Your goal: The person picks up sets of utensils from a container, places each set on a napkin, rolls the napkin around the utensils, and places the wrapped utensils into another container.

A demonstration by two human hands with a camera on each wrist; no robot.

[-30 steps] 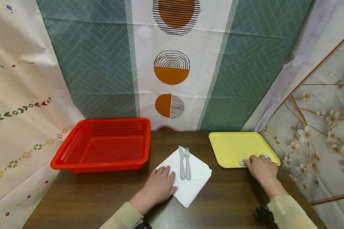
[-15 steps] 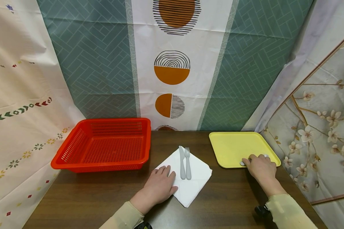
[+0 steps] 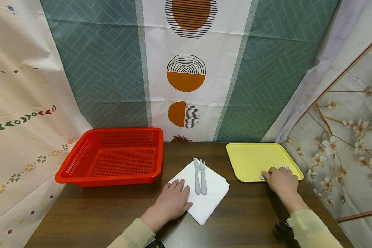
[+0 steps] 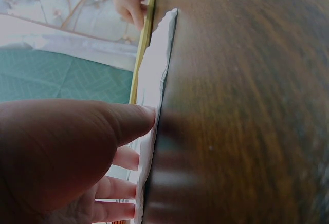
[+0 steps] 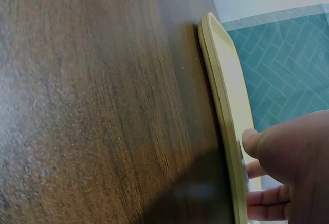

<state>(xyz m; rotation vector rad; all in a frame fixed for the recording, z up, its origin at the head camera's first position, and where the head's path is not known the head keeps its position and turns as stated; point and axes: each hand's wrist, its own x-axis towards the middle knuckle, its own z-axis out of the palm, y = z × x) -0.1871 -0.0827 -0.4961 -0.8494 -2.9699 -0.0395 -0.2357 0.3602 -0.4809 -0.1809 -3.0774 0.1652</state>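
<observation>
While L hand [image 3: 172,203] rests loose-fingered on napkin [image 3: 211,188], prob. steadying it, w/ knife [image 3: 197,186] & fork [image 3: 203,186] just right, R hand [image 3: 282,184], well apart, covers pale utensil [image 3: 262,177] on tray [image 3: 254,160]; can't tell if gripped.

The tray [image 3: 254,158] is plain yellow, the napkin [image 3: 214,191] white.

Back cloth [image 3: 190,46] was lightly creased: blue-green panels [image 3: 100,69] w/ brick-like lines L & R of a white centre strip [image 3: 217,69], which had orange/blk circles [image 3: 186,82]. L side cloth [image 3: 21,103] was cream w/ sm. coloured motifs; R side cloth [image 3: 353,113], pale w/ blossoms & brn branches. Tabletop [image 3: 235,213] was dk brn wood-grain w/ soft sheen.
</observation>
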